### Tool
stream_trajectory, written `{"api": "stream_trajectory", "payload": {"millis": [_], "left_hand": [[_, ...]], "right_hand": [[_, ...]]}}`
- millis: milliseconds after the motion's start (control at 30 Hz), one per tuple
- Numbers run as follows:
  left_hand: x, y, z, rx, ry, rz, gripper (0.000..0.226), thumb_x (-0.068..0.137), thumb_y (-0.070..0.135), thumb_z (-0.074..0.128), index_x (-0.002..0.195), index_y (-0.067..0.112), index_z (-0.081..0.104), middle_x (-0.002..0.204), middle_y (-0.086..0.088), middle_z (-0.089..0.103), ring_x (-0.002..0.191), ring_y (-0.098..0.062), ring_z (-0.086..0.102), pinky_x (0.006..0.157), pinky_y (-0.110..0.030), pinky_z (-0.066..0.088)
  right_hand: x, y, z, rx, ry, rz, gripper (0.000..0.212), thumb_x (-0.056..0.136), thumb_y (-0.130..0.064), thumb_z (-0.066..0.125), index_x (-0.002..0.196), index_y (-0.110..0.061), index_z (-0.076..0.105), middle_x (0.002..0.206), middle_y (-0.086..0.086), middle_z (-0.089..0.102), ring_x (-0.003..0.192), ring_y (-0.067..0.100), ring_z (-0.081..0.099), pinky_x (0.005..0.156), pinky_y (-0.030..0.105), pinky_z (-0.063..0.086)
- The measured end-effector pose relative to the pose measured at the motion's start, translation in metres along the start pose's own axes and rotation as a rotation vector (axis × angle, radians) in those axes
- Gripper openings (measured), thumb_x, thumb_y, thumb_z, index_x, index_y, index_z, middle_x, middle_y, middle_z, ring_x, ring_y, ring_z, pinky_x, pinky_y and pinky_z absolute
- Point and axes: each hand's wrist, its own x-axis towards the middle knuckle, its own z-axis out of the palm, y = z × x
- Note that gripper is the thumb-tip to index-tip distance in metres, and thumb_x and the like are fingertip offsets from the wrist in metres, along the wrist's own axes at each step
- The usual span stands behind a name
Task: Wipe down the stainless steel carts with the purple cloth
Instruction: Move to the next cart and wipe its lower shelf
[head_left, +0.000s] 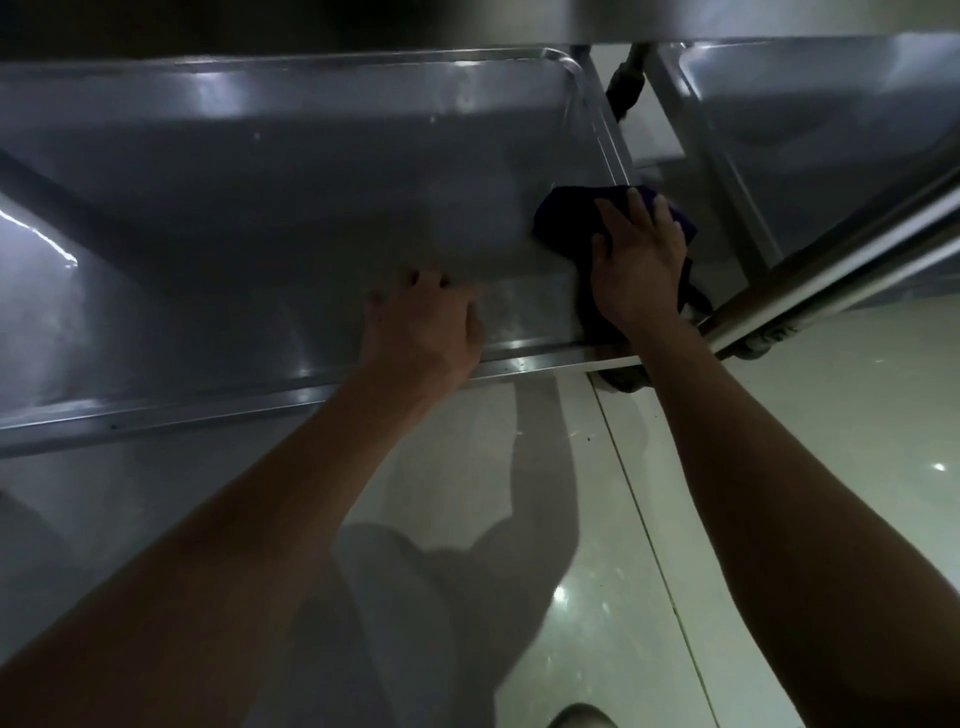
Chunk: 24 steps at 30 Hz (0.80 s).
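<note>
Two hands on the cart shelf (260, 171): right hand (636, 265) flat, fingers spread, pressing purple cloth (561, 218) at three o'clock corner; left hand (423, 322), fingers curled on near rim, apparently bracing for steadiness.

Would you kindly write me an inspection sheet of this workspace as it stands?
Surface: lower stainless steel cart shelf, raised rim, dim, glare patches.
Job's things: crumpled purple cloth at the shelf's right end; second steel cart to the right.
Clutter: nothing seen.
Grippers: right hand presses flat on the cloth; left hand rests, fingers curled, at the shelf's near rim.
Cables: nothing seen.
Surroundings: glossy pale tiled floor; cart caster partly visible.
</note>
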Motion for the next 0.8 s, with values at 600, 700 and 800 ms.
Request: {"api": "stream_trajectory", "payload": {"millis": [600, 700, 800], "left_hand": [[-0.055, -0.189, -0.048, 0.043, 0.125, -0.187, 0.026, 0.093, 0.030, 0.053, 0.106, 0.015, 0.070, 0.118, -0.011, 0.063, 0.110, -0.036, 0.053, 0.084, -0.047, 0.044], [-0.070, -0.209, -0.049, -0.017, 0.131, -0.148, 0.029, 0.096, 0.030, 0.052, 0.112, 0.017, 0.072, 0.119, -0.007, 0.063, 0.111, -0.033, 0.054, 0.086, -0.045, 0.043], [-0.077, -0.225, -0.050, -0.071, 0.108, -0.103, 0.032, 0.098, 0.032, 0.051, 0.121, 0.020, 0.070, 0.125, -0.005, 0.062, 0.116, -0.030, 0.053, 0.091, -0.044, 0.042]], "right_hand": [[-0.018, -0.202, 0.044, 0.050, -0.209, -0.211, 0.051, 0.106, -0.027, 0.032, 0.157, -0.029, 0.027, 0.167, 0.006, 0.010, 0.154, 0.030, 0.001, 0.124, 0.047, 0.003], [-0.030, -0.260, 0.059, 0.045, -0.255, -0.329, 0.050, 0.107, -0.028, 0.031, 0.157, -0.033, 0.024, 0.168, 0.004, 0.007, 0.154, 0.030, -0.002, 0.124, 0.046, 0.002], [-0.035, -0.306, 0.069, 0.047, -0.315, -0.463, 0.050, 0.108, -0.029, 0.031, 0.157, -0.035, 0.023, 0.168, 0.002, 0.006, 0.154, 0.029, -0.002, 0.123, 0.046, 0.001]]}}
